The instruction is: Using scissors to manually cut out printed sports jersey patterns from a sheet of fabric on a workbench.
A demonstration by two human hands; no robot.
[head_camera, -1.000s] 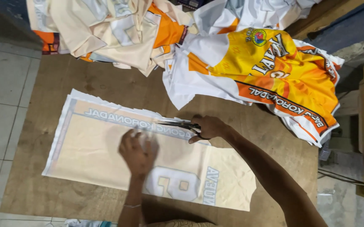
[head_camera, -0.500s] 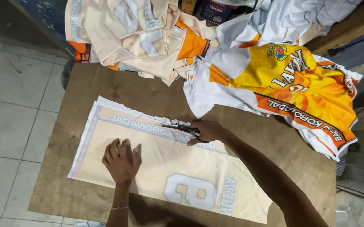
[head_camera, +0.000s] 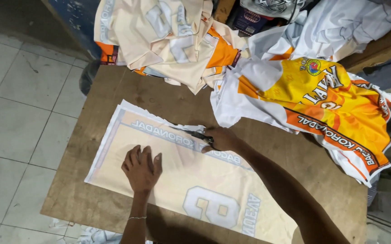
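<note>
A pale cream printed fabric panel [head_camera: 204, 180] with a large numeral and lettering lies flat on a brown wooden table [head_camera: 295, 162]. My left hand [head_camera: 142, 168] presses flat on the panel, fingers spread. My right hand [head_camera: 220, 139] grips a pair of scissors [head_camera: 196, 133] at the panel's far edge, the blades pointing left along the white border. A thin cut strip of white fabric [head_camera: 184, 128] curls up beside the blades.
A heap of cream and orange printed fabric pieces [head_camera: 168, 40] lies at the table's far edge. A yellow, orange and white printed piece [head_camera: 322, 104] spreads over the right side. Grey tiled floor [head_camera: 19, 113] lies to the left. White scraps [head_camera: 91, 235] sit below the table's near edge.
My left hand slid left and lower on the panel and spread flat. My right hand with the scissors stayed at the panel's far edge while the camera view shifted.
</note>
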